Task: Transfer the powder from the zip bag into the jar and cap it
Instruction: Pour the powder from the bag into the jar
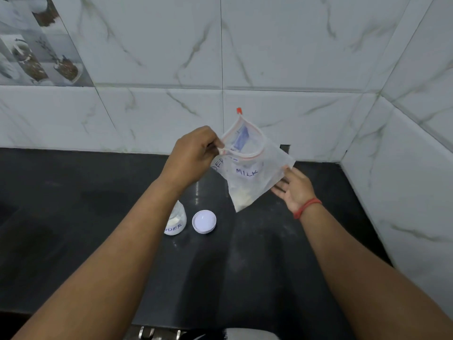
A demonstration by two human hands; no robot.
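A clear zip bag (255, 173) with an orange-edged mouth and "MILK" written on it hangs in the air above the counter, mouth open, a little pale powder gathered in its lowest corner. My left hand (193, 155) pinches the left end of the bag's rim. My right hand (294, 187) is spread palm-up at the bag's right edge, fingertips touching it. A small clear jar (177, 220) with a white label stands uncapped on the counter, partly hidden by my left forearm, with some white powder inside. Its white cap (204, 221) lies upside down just to the right.
The black counter (257, 266) meets white marble-tiled walls (282, 69) at the back and on the right, forming a corner. A metal fitting (159, 333) shows at the counter's front edge.
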